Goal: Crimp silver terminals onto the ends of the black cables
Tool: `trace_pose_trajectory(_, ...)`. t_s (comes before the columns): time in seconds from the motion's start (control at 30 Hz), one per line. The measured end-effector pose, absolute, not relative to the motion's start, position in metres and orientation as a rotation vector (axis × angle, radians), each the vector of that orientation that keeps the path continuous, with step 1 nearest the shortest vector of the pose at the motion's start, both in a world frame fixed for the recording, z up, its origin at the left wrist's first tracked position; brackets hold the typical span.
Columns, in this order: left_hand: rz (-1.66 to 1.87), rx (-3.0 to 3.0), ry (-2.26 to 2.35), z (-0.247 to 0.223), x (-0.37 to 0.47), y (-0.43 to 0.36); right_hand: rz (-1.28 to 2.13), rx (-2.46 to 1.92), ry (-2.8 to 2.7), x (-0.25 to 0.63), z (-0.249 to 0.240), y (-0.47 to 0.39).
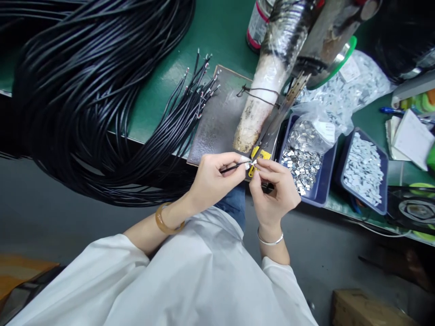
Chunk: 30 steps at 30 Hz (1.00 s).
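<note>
green bench [217, 27]: dark mat [217, 117] mid; black cable bundle [84, 90] left of mat, 2 blue trays [324, 181] w/ metal clips right of it.

One view only, worn on your head: it looks steeply down and forward, close over your hands [244, 181] at frame centre. The green bench [217, 31] fills the upper frame, your lap the bottom.

i'm looking at a small factory assembly bench, green worktop [220, 27], huge bundle of black cables [88, 99] draped over its edge, blue trays of metal clips [302, 158], bagged parts [353, 86], a taped-up press tool [268, 90]
</note>
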<state>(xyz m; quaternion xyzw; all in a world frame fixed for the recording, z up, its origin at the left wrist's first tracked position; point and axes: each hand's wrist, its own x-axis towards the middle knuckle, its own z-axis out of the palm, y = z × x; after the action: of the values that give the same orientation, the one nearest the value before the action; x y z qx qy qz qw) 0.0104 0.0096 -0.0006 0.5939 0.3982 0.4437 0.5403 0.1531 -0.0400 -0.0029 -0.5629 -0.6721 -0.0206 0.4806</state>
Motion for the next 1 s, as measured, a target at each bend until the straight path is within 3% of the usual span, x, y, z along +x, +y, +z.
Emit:
trace_pose_trajectory(0.53,1.043,1.4,0.923,-0.001,0.005,0.009,-0.031,-1.358,-1.667,0.153,-0.001,-0.041)
trace_pose_trajectory(0.77,0.656,1.075,0.697,0.005,-0.005,0.008,0.071,-1.448,-1.307,0.16,0.005,-0.057)
trace_pose_trajectory(1.0,0.749,1.211,0.699,0.001,-0.006,0.0,-0.044,-1.577,-1.8,0.154,0.006,-0.06)
